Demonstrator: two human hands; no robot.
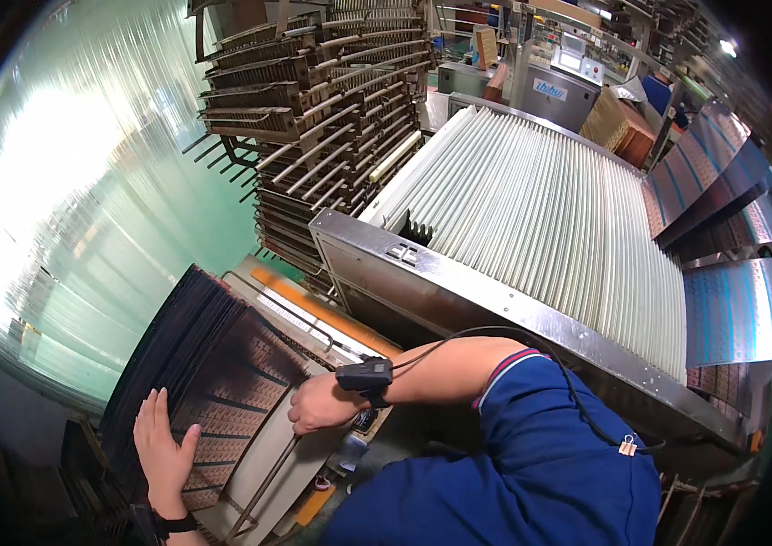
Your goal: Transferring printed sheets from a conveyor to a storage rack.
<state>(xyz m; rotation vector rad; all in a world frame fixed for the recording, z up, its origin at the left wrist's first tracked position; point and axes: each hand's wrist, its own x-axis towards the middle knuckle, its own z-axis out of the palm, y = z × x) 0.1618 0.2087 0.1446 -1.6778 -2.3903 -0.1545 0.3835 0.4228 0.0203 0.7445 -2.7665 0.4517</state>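
My left hand (166,446) is open, its thumb spread away from the fingers. It lies against a stack of thin dark panels (222,382) that carry copper-coloured patterned strips. My right hand (320,403) is closed on the upper end of a thin metal bar (267,480), which slants down toward the lower edge. Under this bar, beside the panels, a pale flat board (269,443) shows. A small black device (364,375) is strapped to my right wrist, with a cable running up the arm.
A slatted roller conveyor (531,218) with a metal side frame (513,314) stands to the right. Behind the panels rise stacked metal racks (313,118) with protruding rods. Translucent plastic sheeting (131,182) hangs at left. More patterned panels (736,309) rest along the conveyor's far right side.
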